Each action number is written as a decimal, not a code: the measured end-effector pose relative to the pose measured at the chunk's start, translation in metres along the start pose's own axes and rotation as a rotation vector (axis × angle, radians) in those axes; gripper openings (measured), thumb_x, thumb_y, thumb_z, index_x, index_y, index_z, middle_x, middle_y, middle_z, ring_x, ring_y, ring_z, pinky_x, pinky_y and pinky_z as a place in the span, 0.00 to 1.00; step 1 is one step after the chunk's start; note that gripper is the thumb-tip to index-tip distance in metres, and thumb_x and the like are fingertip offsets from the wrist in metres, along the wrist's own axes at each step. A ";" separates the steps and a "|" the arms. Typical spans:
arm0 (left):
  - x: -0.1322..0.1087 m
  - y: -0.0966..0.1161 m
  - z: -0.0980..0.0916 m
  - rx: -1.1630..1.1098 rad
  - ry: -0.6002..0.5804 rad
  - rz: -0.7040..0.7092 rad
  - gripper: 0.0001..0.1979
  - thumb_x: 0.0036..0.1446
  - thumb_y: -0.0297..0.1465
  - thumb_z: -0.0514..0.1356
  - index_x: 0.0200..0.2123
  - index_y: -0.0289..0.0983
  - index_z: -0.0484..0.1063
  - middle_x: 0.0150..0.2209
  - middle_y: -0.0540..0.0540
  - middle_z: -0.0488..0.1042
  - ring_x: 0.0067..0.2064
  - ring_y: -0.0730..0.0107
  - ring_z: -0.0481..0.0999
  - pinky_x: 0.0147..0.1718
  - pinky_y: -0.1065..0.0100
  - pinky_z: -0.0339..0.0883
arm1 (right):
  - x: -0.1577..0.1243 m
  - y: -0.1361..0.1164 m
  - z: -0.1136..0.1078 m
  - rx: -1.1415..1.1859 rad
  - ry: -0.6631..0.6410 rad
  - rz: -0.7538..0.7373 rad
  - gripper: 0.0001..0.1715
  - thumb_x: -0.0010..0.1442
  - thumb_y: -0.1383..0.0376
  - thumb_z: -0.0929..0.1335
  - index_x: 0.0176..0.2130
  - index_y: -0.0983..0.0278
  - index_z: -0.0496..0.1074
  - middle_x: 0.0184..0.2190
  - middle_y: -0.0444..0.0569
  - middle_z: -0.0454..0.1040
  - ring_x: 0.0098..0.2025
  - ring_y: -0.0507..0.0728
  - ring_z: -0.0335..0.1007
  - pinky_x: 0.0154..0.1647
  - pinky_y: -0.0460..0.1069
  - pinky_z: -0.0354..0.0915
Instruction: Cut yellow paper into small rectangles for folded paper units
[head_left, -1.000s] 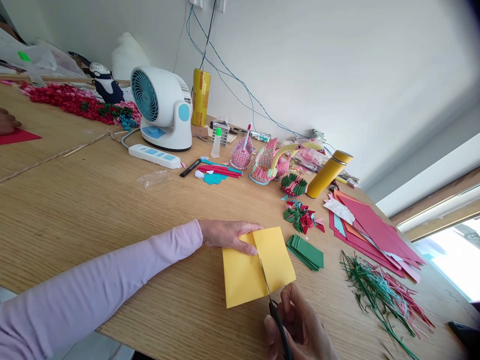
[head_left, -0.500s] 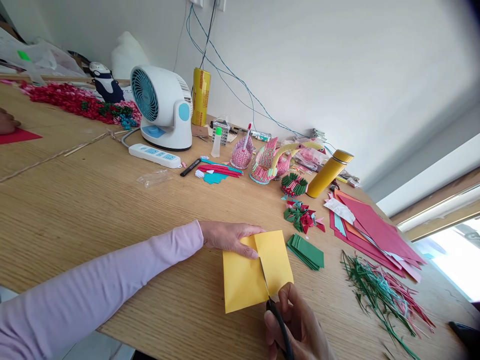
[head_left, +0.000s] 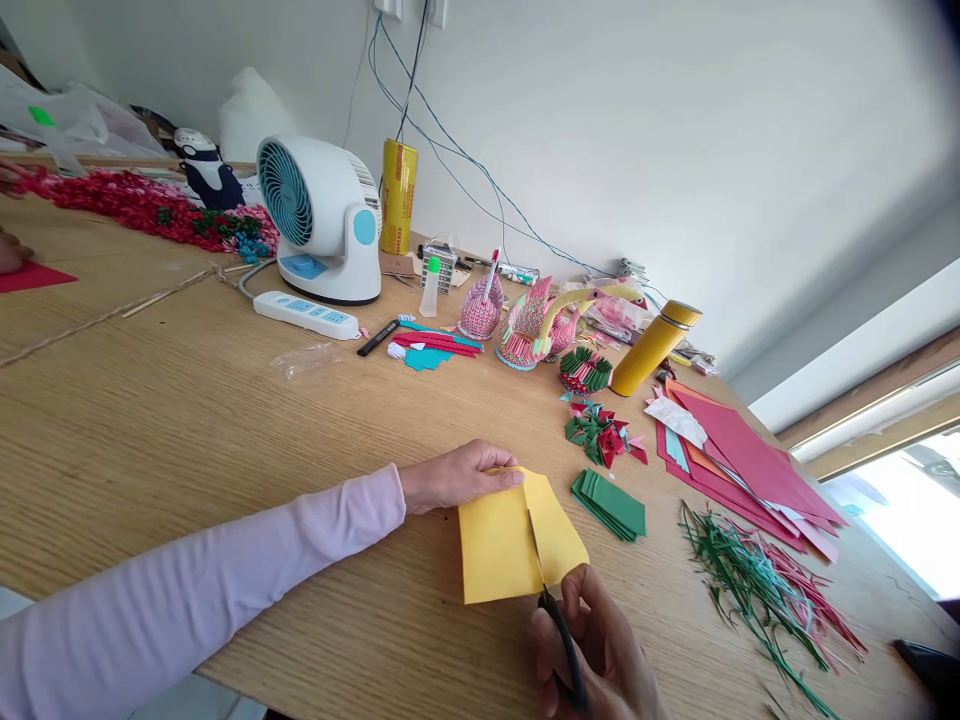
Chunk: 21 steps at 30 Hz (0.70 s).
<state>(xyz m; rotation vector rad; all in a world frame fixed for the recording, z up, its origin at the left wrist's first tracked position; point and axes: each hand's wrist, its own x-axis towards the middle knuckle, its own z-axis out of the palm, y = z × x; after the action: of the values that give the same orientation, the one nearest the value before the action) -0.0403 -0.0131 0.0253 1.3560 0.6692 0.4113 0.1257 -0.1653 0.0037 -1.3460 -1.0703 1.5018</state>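
Pinched at its far edge by my left hand, a sheet of yellow paper is held up slightly over the table. My right hand grips black-handled scissors, whose blades lie along a cut line through the paper, pointing away from me. The paper's right part slants down a little from the cut. Just right of the paper lies a fanned stack of green paper slips.
Folded red and green paper pieces, red paper sheets and thin paper strips lie to the right. Farther back stand a yellow bottle, paper swans, a white fan and a power strip. Another person's hand rests at far left.
My left hand has shifted its hold to the far edge of the yellow paper. The paper has lifted and tilted, its near edge moving away from me. The scissors have barely moved.
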 end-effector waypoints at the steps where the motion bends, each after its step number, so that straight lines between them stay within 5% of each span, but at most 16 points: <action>1: 0.001 0.000 0.001 0.002 -0.005 0.009 0.22 0.50 0.50 0.60 0.31 0.34 0.67 0.25 0.52 0.68 0.24 0.78 0.64 0.23 0.75 0.55 | 0.000 0.002 0.001 0.009 0.008 -0.010 0.31 0.50 0.47 0.72 0.28 0.59 0.49 0.17 0.34 0.66 0.13 0.43 0.54 0.12 0.37 0.50; 21: 0.000 0.006 -0.004 0.090 -0.037 0.027 0.24 0.51 0.51 0.58 0.33 0.33 0.69 0.25 0.51 0.68 0.24 0.76 0.64 0.24 0.74 0.57 | 0.000 0.007 0.003 -0.013 -0.015 -0.045 0.30 0.48 0.52 0.74 0.29 0.57 0.50 0.17 0.33 0.65 0.16 0.48 0.64 0.14 0.40 0.55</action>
<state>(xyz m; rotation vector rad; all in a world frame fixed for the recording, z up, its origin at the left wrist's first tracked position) -0.0422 -0.0091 0.0308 1.4556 0.6453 0.3804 0.1226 -0.1672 -0.0034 -1.3128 -1.1141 1.4762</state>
